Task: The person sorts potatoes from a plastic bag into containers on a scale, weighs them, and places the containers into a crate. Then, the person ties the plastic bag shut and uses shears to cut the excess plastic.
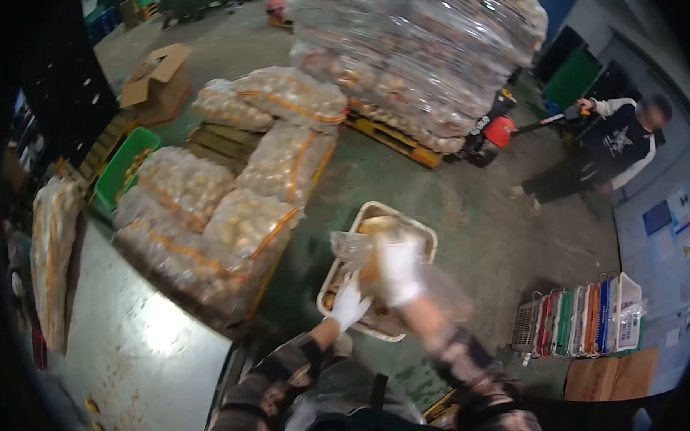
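A white plastic basket (431, 252) stands on the floor in front of me, with a clear plastic bag (349, 246) and yellowish-brown contents inside. My left hand (349, 303), in a white glove, is at the near left of the basket, its fingers drawn together on the plastic. Motion smears my right hand (400, 268), also white-gloved, which hangs over the basket's right half. Its fingers cannot be made out, and it covers part of the contents.
Filled mesh sacks (261, 154) lie on a pallet to the left, beside a metal table (138, 332). A wrapped pallet load (423, 54) stands ahead. At right, a person (615, 138) holds a pallet jack (499, 132) near stacked crates (577, 321).
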Tool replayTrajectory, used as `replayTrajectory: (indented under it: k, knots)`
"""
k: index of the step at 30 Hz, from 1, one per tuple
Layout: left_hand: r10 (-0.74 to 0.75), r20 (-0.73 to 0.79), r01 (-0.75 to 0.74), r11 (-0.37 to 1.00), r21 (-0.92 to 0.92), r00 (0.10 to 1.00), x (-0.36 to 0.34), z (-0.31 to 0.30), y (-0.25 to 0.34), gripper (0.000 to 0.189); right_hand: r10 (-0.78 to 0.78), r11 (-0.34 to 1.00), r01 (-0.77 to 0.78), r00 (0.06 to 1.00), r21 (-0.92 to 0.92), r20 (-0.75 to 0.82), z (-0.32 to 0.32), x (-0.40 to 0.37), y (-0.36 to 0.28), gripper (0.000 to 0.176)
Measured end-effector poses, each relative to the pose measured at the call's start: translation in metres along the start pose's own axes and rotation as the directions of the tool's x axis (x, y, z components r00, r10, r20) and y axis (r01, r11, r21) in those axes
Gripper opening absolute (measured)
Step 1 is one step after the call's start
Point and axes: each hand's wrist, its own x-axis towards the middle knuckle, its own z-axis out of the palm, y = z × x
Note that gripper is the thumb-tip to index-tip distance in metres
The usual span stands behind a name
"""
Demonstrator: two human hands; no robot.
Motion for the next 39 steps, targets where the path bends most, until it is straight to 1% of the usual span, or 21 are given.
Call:
replayTrajectory:
  k: [1,2,3,4,6,7,8,9,10,11,12,13,15,18,21,24,26,28,32,35,39]
  knots:
    - [0.135,0.059,-0.136,0.991,0.004,0.989,0.005,0.041,-0.038,0.07,0.3,0.883,-0.363,0.924,0.297,0.236,0.029,-0.006,0.008,0.012]
    - [0.016,0.172,0.055,0.914,-0.402,0.985,0.008,0.061,-0.051,0.064,0.555,0.567,-0.706,0.708,0.424,0.437,0.057,-0.011,0.015,0.013]
    - [-0.104,0.28,0.278,0.654,-0.703,0.954,0.011,0.079,-0.062,0.059,0.597,0.533,-0.773,0.632,0.345,0.494,0.078,-0.026,0.03,0.016]
    - [-0.334,0.343,0.476,0.531,-0.701,0.878,0.013,0.076,-0.06,0.052,0.633,0.487,-0.831,0.547,0.267,0.548,0.101,-0.045,0.056,0.018]
    - [-0.541,0.189,0.478,0.465,-0.745,0.82,0.014,0.075,-0.069,0.023,0.717,0.462,-0.871,0.476,0.165,0.509,0.147,-0.112,0.135,0.024]
    - [-0.63,0.21,0.54,0.393,-0.744,0.748,0.013,0.082,-0.085,0.021,0.637,0.736,-0.674,0.663,-0.056,0.392,0.12,-0.119,0.148,0.029]
    - [-0.712,0.23,0.592,0.311,-0.743,0.663,0.007,0.088,-0.108,0.02,0.689,0.651,-0.754,0.542,-0.084,0.481,0.11,-0.135,0.176,0.034]
    - [-0.717,0.283,0.651,0.303,-0.696,0.637,-0.004,0.098,-0.156,0.021,0.704,0.68,-0.727,0.61,-0.097,0.364,0.101,-0.152,0.198,0.036]
    - [-0.675,0.336,0.611,0.215,-0.762,0.657,-0.009,0.09,-0.162,0.018,0.757,0.555,-0.83,0.531,0.054,0.382,0.099,-0.179,0.236,0.049]
    - [-0.695,0.332,0.632,0.227,-0.741,0.638,-0.012,0.081,-0.16,0.022,0.813,0.543,-0.824,0.468,-0.16,0.347,0.068,-0.172,0.242,0.045]
    - [-0.713,0.324,0.652,0.241,-0.719,0.622,-0.009,0.071,-0.154,0.025,0.86,0.475,-0.877,0.444,-0.077,0.25,0.063,-0.193,0.265,0.038]
    - [-0.671,0.331,0.617,0.24,-0.75,0.663,-0.005,0.063,-0.144,0.033,0.932,0.31,-0.951,0.299,-0.02,0.207,0.047,-0.19,0.266,0.033]
    - [-0.576,0.404,0.628,0.261,-0.733,0.711,-0.006,0.065,-0.149,0.037,0.957,0.282,-0.931,0.255,-0.232,0.14,0.058,-0.244,0.32,0.034]
    - [-0.531,0.438,0.657,0.343,-0.671,0.725,-0.005,0.067,-0.112,0.036,0.981,-0.019,-0.974,-0.062,-0.227,0.186,0.107,-0.313,0.376,0.039]
    - [-0.514,0.555,0.724,0.214,-0.656,0.654,0.014,0.067,-0.059,0.028,0.988,-0.053,-0.994,-0.066,-0.099,0.138,0.176,-0.392,0.437,0.034]
    - [-0.501,0.676,0.827,0.166,-0.537,0.54,0.02,0.053,-0.027,0.025,0.99,0.026,-0.994,0.011,-0.106,0.144,0.203,-0.39,0.451,0.06]
    - [-0.459,0.713,0.848,0.29,-0.444,0.53,0.016,0.045,-0.029,0.026,0.973,-0.058,-0.998,-0.061,-0.023,0.221,0.222,-0.407,0.473,0.068]
    - [-0.461,0.734,0.867,0.257,-0.428,0.499,0.013,0.042,-0.034,0.027,0.975,-0.069,-0.996,-0.078,-0.05,0.208,0.218,-0.389,0.47,0.069]
    - [-0.412,0.775,0.87,0.34,-0.357,0.479,0.019,0.039,-0.051,0.027,0.808,-0.315,-0.911,-0.405,-0.266,0.427,0.207,-0.369,0.46,0.029]
    - [-0.277,0.823,0.823,0.452,-0.343,0.496,0.025,0.036,-0.047,0.026,0.84,-0.293,-0.954,-0.289,-0.064,0.459,0.201,-0.383,0.453,0.028]
    - [-0.253,0.88,0.9,0.285,-0.329,0.401,0.061,0.022,0.002,0.03,0.845,-0.409,-0.863,-0.237,0.295,0.478,0.171,-0.41,0.445,0.019]
